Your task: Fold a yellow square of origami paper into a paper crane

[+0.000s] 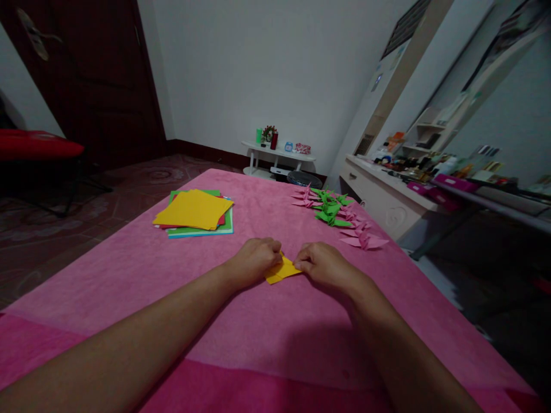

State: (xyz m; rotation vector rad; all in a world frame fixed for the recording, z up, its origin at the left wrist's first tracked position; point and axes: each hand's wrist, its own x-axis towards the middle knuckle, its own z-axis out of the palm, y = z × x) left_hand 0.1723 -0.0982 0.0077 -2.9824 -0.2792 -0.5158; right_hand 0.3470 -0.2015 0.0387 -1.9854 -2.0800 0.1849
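Note:
A small folded piece of yellow origami paper (282,272) lies on the pink cloth between my two hands. My left hand (257,260) is closed on its left side, with curled fingers pressing near the upper edge. On the other side, my right hand (321,265) pinches the right corner between thumb and fingers. Part of the paper is hidden under the left fingers. Beyond my left hand sits a stack of coloured paper sheets (193,211), yellow on top, with green, red and blue edges showing. Folded green paper cranes (330,211) and pink paper cranes (364,239) stand to the right.
The table's pink cloth (206,344) reaches toward the far wall. At the right is a white dressing table (383,186) crowded with bottles and boxes. A low white stand (279,150) holds a plant and small items. A red chair (41,143) stands left.

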